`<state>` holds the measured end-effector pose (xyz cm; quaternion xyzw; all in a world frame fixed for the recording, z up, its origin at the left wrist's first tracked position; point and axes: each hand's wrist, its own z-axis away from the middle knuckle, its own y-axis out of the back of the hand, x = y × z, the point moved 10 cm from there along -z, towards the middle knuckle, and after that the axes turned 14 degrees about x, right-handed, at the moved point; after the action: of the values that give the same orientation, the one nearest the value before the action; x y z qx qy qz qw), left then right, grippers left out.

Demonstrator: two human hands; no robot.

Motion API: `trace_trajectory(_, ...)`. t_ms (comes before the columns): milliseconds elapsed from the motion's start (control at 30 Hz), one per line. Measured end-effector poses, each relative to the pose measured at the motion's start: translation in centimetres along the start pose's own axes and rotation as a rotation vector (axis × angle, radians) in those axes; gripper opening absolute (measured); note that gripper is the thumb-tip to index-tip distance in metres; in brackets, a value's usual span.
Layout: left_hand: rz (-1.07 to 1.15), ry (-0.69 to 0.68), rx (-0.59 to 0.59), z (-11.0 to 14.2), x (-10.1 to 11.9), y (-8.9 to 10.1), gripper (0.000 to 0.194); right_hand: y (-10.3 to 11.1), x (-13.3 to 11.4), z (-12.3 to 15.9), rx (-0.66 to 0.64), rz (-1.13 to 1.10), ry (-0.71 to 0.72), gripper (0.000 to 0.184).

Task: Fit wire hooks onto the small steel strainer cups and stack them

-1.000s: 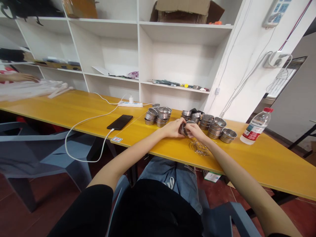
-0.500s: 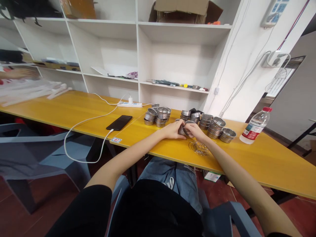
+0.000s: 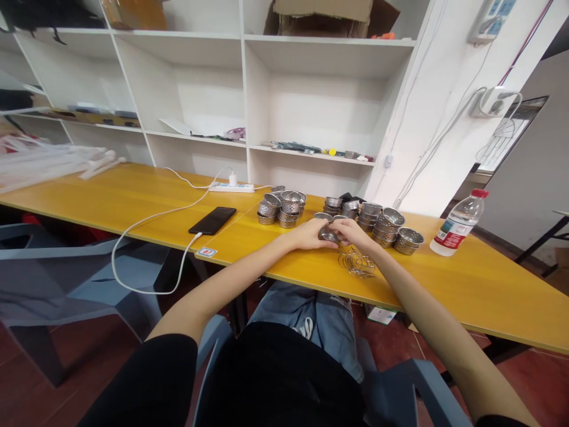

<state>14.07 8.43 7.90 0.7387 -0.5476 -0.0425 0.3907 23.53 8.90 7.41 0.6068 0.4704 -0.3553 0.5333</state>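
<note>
Between my two hands is a small perforated metal cup [image 3: 328,235], tilted and partly covered by fingers. My left hand [image 3: 310,233] is closed around its left side. On its right side, my right hand [image 3: 349,231] is closed with bent fingers at the rim; whether it also pinches a wire is too small to tell. Thin coiled wire pieces [image 3: 357,263] lie on the table just below my right wrist. Stacked perforated metal cups [image 3: 291,207] stand beyond my left hand, and further stacks of cups [image 3: 386,225] stand behind and to the right of my right hand.
A plastic bottle [image 3: 459,224] stands at the right. A phone [image 3: 212,220] on a white charging cable [image 3: 146,216] lies left, near a power strip [image 3: 232,187]. White plastic material [image 3: 57,160] covers the far-left table. Shelves [image 3: 311,152] rise behind the table.
The cup between my hands has tipped so that its shiny side shows more. A co-worker's hand at the far left has moved out of view. The camera has shifted slightly.
</note>
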Motion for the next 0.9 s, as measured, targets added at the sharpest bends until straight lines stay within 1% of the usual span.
trace_trajectory(67, 0.006, -0.005, 0.055, -0.2, 0.4, 0.8, 0.055, 0.8, -0.3, -0.3, 0.046, 0.049, 0.044, 0.036)
trace_trajectory(133, 0.038, -0.033, 0.133, -0.3, 1.0, 1.9, 0.047, 1.3, -0.7, -0.3, 0.069, 0.074, 0.080, 0.033)
trace_trajectory(200, 0.073, -0.078, 0.188, -0.4, 1.8, 2.7, 0.037, 1.3, -0.9, -0.3, 0.062, 0.052, 0.078, 0.031)
trace_trajectory(267, 0.073, -0.110, 0.200, -0.6, 2.4, 3.0, 0.029, 1.1, -0.7, -0.3, 0.050, 0.011, 0.042, 0.029)
trace_trajectory(367, -0.020, -0.149, 0.187, -0.7, 2.6, 3.0, 0.017, 0.9, -0.3, -0.3, 0.047, -0.035, -0.018, 0.027)
trace_trajectory(433, -0.094, -0.190, 0.198, -0.7, 2.7, 3.0, 0.013, 0.8, -0.4, -0.1, 0.042, -0.045, -0.025, 0.026)
trace_trajectory(500, -0.153, -0.212, 0.230, -0.8, 2.7, 3.3, 0.012, 0.9, -0.8, 0.2, 0.036, -0.017, 0.005, 0.026)
trace_trajectory(567, -0.202, -0.192, 0.267, -0.8, 2.3, 3.7, 0.012, 1.3, -1.7, 0.4, 0.050, 0.074, 0.086, 0.024)
trace_trajectory(600, -0.226, -0.172, 0.282, -0.8, 2.1, 3.9, 0.012, 1.8, -2.4, 0.4, 0.075, 0.142, 0.161, 0.024)
trace_trajectory(633, -0.247, -0.151, 0.292, -0.9, 1.9, 4.1, 0.012, 2.3, -3.3, 0.4, 0.111, 0.221, 0.258, 0.024)
trace_trajectory(700, -0.282, -0.124, 0.298, -0.9, 1.6, 4.3, 0.013, 3.2, -5.3, 0.7, 0.192, 0.386, 0.496, 0.022)
trace_trajectory(767, -0.298, -0.115, 0.290, -0.9, 1.4, 4.2, 0.012, 3.4, -6.3, 1.0, 0.215, 0.520, 0.674, 0.018)
trace_trajectory(833, -0.291, -0.104, 0.284, -1.0, 1.3, 4.2, 0.011, 3.2, -6.3, 0.8, 0.178, 0.596, 0.736, 0.017)
trace_trajectory(900, -0.259, -0.084, 0.292, -1.0, 1.1, 4.3, 0.011, 3.0, -5.8, 0.6, 0.142, 0.619, 0.733, 0.017)
